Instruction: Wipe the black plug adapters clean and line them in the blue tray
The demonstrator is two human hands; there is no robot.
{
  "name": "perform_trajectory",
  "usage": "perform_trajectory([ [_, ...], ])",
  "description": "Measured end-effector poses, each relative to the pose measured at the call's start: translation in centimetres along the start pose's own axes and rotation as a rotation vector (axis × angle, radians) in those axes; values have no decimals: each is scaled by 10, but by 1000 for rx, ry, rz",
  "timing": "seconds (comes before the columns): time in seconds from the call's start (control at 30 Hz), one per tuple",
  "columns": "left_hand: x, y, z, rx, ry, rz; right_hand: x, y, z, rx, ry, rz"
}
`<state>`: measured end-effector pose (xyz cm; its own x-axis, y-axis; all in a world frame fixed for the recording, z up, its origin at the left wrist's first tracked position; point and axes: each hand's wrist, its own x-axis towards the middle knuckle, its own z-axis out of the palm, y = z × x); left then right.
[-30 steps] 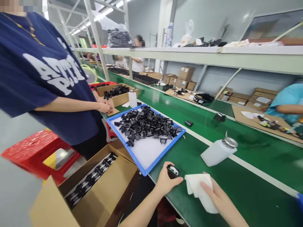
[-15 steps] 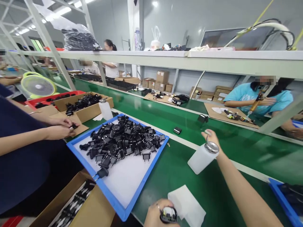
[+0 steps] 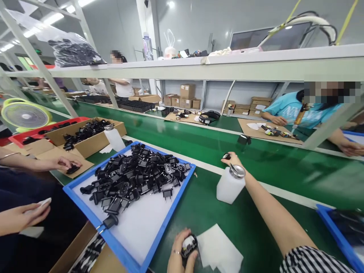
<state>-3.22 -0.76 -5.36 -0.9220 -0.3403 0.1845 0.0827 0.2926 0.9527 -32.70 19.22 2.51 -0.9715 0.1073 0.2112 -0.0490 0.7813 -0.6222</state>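
My left hand [image 3: 178,256] is at the bottom edge, closed on a small black adapter [image 3: 189,245] with a pale face. Right of it a white wipe [image 3: 220,254] lies flat on the green belt [image 3: 256,223]. My right hand [image 3: 232,160] is stretched far out over the belt, its fingers curled on a small black part [image 3: 226,156] by the white line. Just under that wrist stands a white dispenser bottle [image 3: 229,185] with a metal top. A blue tray [image 3: 136,242] heaped with black plugs [image 3: 133,178] sits to the left.
A co-worker's hands [image 3: 61,163] work at the left, one holding a white wipe [image 3: 42,203]. Cardboard boxes of plugs [image 3: 85,132], a second bottle [image 3: 113,137], a fan [image 3: 24,115] and another blue tray [image 3: 338,235] lie around. A person in teal [image 3: 295,110] sits across the belt.
My right hand let go of the wipe, passed the bottle and reached out to the small black part. My left hand drew the adapter toward me. The view swung right.
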Motion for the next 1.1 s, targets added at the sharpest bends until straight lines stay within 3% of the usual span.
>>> perform_trajectory([
  [0.13, 0, 9, -4, 22, -71, -52, -41, 2, -58, 136, 278, 125],
  [0.23, -1, 18, -11, -51, -15, 46, -103, -28, -90, 364, 475, -88],
  [0.27, -1, 23, -13, -100, 14, 90, -129, -43, -94, 386, 452, -198],
  [0.33, -1, 41, -18, -251, -14, 146, -182, -74, -95, 260, 263, -400],
  [0.43, 5, 72, -24, -624, -266, 96, -248, -112, -84, 136, 23, -572],
  [0.5, 9, 89, -29, -845, -418, 21, -274, -127, -76, 116, -56, -622],
  [0.57, 10, 100, -34, -990, -485, -32, -287, -136, -74, 135, -92, -660],
  [0.73, -2, 114, -49, -1236, -486, -100, -296, -140, -89, 298, -265, -697],
  [0.8, -7, 119, -55, -1309, -516, -136, -296, -134, -94, 344, -251, -647],
  [0.87, -11, 123, -60, -1336, -516, -149, -290, -120, -91, 263, -180, -461],
  [0.93, -13, 125, -64, -1347, -502, -156, -279, -101, -79, 44, -193, -178],
  [1.0, -14, 125, -65, -1364, -499, -164, -269, -82, -61, -204, -321, 38],
  [1.1, -12, 121, -65, -1398, -477, -191, -260, -64, -35, -413, -497, 121],
])
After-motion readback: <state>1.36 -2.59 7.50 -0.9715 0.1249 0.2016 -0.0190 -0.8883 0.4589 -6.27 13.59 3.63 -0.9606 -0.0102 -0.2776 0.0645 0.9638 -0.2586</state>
